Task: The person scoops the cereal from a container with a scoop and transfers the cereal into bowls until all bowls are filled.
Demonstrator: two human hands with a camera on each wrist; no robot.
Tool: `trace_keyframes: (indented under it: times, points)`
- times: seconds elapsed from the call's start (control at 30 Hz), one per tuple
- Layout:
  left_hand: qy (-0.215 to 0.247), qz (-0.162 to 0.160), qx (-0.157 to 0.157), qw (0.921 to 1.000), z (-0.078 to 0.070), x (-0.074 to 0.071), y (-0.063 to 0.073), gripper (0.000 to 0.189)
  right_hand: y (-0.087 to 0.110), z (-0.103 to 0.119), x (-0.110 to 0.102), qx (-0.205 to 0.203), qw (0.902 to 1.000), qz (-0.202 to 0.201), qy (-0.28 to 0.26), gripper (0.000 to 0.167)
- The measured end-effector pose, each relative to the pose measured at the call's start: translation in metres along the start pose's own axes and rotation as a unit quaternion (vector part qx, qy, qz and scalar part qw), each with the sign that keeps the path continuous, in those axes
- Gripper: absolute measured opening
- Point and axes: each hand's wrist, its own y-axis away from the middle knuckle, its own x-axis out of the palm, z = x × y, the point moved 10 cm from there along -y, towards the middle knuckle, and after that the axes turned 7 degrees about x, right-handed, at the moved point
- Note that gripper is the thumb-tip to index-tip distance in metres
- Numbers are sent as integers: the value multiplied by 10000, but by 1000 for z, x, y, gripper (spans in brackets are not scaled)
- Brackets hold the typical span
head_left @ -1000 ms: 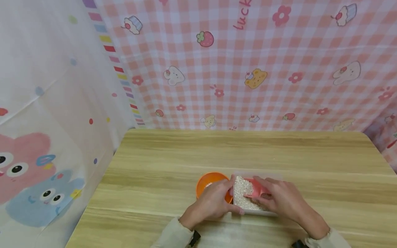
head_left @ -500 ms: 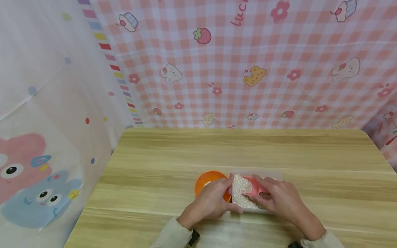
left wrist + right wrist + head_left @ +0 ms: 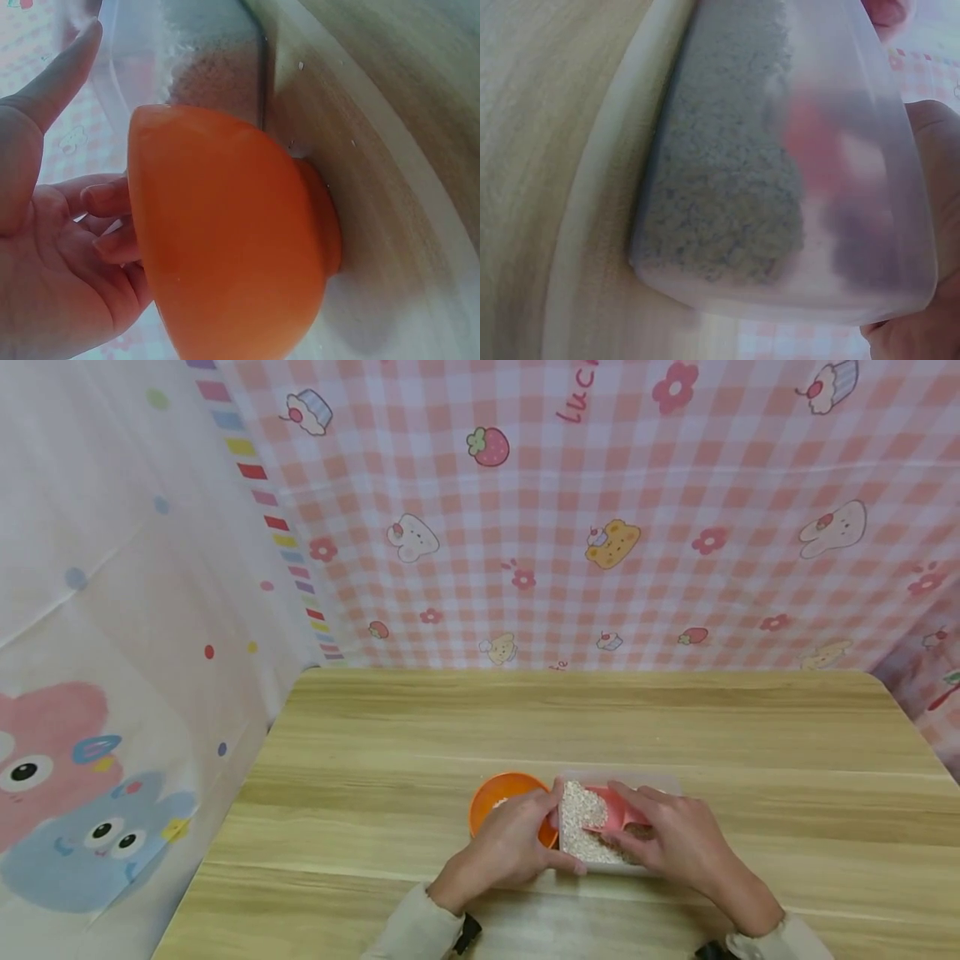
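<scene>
A clear plastic box [image 3: 618,867] holds pale flakes [image 3: 581,818] that look like oats. My right hand [image 3: 682,839] grips a pink scoop [image 3: 617,810] inside it, low among the flakes. Through the box wall in the right wrist view, the scoop [image 3: 817,142] is a blurred pink shape. My left hand [image 3: 506,843] holds the box's left end, thumb at the front rim and index finger at the left side. Beneath that hand stands an orange bowl [image 3: 482,802] with some flakes in it. In the left wrist view the bowl [image 3: 225,225] is upright, with curled fingers at its rim.
Both containers stand side by side on a wooden table [image 3: 375,735]. A few loose flakes lie on the tabletop near the bowl. Behind the table hangs a pink checked cloth [image 3: 562,527]; a white printed curtain [image 3: 150,610] hangs at the left.
The head view has shifted slightly. Both hands, the scoop, the box and the bowl keep almost the same places relative to each other.
</scene>
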Motion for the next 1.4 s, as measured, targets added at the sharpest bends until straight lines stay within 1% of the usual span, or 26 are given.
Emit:
trace_keyframes:
  times: [0.23,0.47,0.57,0.7,0.77,0.87,0.97,1.1,1.2,1.4]
  points:
    - [-71,-26,22,10000,-2,-1,1,106,-2,2,-4,-92,9998,116,-151,59]
    - [-92,-63,-35,9999,-1,-1,2,106,-4,3,-7,-191,9992,231,-256,58]
    - [-90,-131,-2,9999,-1,-1,2,105,-4,1,-10,-128,9987,343,-344,58]
    - [-108,-191,-8,9998,-1,-1,2,105,-3,-7,-16,180,9967,509,-600,56]
    - [-86,-206,-58,9997,0,-2,4,105,-3,-11,-16,340,9951,595,-716,56]
    - [112,-238,-82,9996,2,-4,5,104,-2,-15,-15,468,9929,690,-847,56]
    - [322,-333,15,9989,3,-9,7,102,-2,-18,-13,553,9910,751,-964,57]
    - [493,-653,140,9966,8,-21,12,96,-2,-20,-11,676,9877,841,-1133,56]
    - [687,-909,92,9934,16,-30,17,89,-2,-21,-11,744,9855,879,-1248,56]
    - [1155,-1119,-141,9869,36,-38,29,85,-1,-20,-14,689,9839,820,-1430,55]
